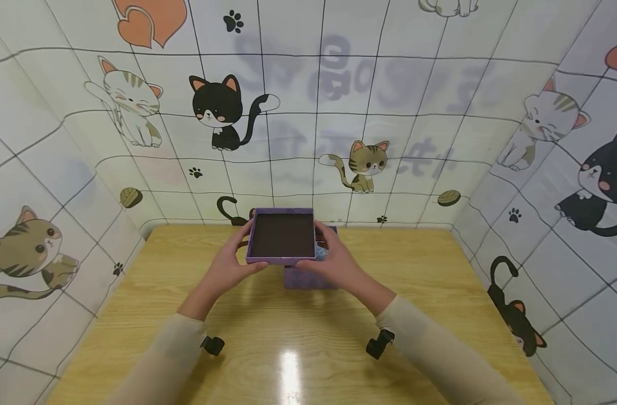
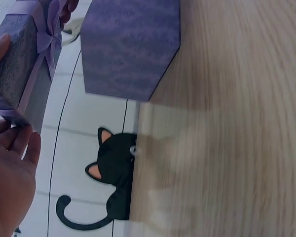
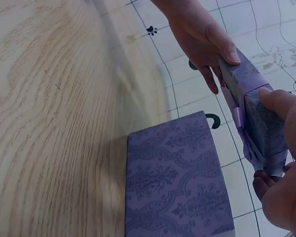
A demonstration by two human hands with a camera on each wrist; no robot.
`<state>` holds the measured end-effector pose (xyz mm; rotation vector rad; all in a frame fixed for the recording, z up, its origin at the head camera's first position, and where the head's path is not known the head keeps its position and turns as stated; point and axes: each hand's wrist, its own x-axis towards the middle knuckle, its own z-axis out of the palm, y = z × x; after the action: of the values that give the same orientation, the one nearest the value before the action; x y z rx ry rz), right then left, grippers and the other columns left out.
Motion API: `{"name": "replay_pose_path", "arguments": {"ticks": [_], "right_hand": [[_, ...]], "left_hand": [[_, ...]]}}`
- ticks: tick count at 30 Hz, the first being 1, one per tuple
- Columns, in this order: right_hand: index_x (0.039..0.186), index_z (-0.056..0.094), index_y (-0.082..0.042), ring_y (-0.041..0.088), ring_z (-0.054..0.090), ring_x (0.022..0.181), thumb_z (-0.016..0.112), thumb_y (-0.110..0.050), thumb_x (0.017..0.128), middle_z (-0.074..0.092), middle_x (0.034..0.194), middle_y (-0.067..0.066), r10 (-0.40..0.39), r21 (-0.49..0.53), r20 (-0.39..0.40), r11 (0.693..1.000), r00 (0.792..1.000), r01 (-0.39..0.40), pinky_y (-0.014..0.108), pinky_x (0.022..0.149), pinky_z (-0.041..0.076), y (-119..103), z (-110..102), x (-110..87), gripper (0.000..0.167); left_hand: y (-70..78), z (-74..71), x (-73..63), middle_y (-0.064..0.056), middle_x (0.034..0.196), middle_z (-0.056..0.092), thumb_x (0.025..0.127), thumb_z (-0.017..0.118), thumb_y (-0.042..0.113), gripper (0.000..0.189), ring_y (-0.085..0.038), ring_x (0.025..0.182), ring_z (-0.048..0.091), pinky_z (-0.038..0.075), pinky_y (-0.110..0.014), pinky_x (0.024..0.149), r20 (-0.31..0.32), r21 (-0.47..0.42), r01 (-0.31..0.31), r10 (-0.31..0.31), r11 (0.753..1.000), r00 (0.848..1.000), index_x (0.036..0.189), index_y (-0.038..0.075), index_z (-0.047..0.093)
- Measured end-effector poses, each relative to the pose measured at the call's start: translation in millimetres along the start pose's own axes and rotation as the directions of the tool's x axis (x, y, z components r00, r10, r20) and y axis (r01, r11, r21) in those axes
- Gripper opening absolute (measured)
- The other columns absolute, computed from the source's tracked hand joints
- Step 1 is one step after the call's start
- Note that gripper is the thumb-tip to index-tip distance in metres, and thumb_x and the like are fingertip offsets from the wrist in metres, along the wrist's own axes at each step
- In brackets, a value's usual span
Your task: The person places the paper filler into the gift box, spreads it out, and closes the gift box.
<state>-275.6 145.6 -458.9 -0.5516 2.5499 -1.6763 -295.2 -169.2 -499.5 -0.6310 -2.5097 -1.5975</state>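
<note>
Both hands hold a purple box lid (image 1: 282,235) in the air, its dark inner side turned toward me. My left hand (image 1: 229,264) grips the lid's left edge, thumb at the near corner. At the right edge, my right hand (image 1: 338,261) grips it the same way. A lilac ribbon with a bow (image 3: 240,121) runs across the lid's outer face, seen in both wrist views. Below and slightly right stands the patterned purple box (image 1: 310,279) on the table, apart from the lid. Something light blue (image 1: 321,253) shows inside it, mostly hidden by the lid and right hand.
The wooden table (image 1: 414,270) carries the box near its back edge. Behind it and at both sides rise white walls (image 1: 298,135) with grid lines and cartoon cats. Each wrist wears a small black camera (image 1: 380,344).
</note>
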Motion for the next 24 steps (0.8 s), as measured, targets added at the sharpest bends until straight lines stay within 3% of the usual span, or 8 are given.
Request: {"name": "replay_pose_path", "arguments": {"ticks": [4,14,24], "right_hand": [[0.178,0.025,-0.017,0.034,0.048,0.153,0.096,-0.033,0.091,0.048,0.165,0.009,0.037,0.014,-0.005,0.999,0.999,-0.037,0.058,0.120,0.045,6.1,-8.7,-7.3,0.114],[0.178,0.024,-0.022,0.030,0.045,0.155,0.095,-0.039,0.091,0.047,0.168,0.004,0.007,0.002,-0.018,1.000,1.000,-0.007,0.060,0.123,0.042,22.3,-23.8,-18.2,0.114],[0.177,0.027,-0.021,0.036,0.045,0.156,0.097,-0.023,0.090,0.048,0.167,0.007,-0.015,0.102,0.000,0.995,1.000,0.015,0.064,0.117,0.046,31.2,-33.6,-25.2,0.111]], "left_hand": [[1.7,11.9,4.4,-0.007,0.172,0.044,0.088,0.099,0.027,0.112,-0.043,0.148,0.052,0.042,-0.073,0.116,-0.001,-0.011,-0.036,0.036,0.999,0.999,0.177,0.030,0.031],[2.7,34.6,11.0,-0.006,0.171,0.045,0.087,0.100,0.027,0.115,-0.033,0.154,0.046,0.044,-0.060,0.121,-0.006,0.002,-0.085,0.085,0.996,0.996,0.177,0.020,0.030],[8.4,46.9,10.6,-0.005,0.173,0.043,0.088,0.099,0.025,0.114,-0.032,0.154,0.045,0.045,-0.056,0.121,-0.001,0.025,-0.114,0.115,0.993,0.993,0.177,0.016,0.029]]}}
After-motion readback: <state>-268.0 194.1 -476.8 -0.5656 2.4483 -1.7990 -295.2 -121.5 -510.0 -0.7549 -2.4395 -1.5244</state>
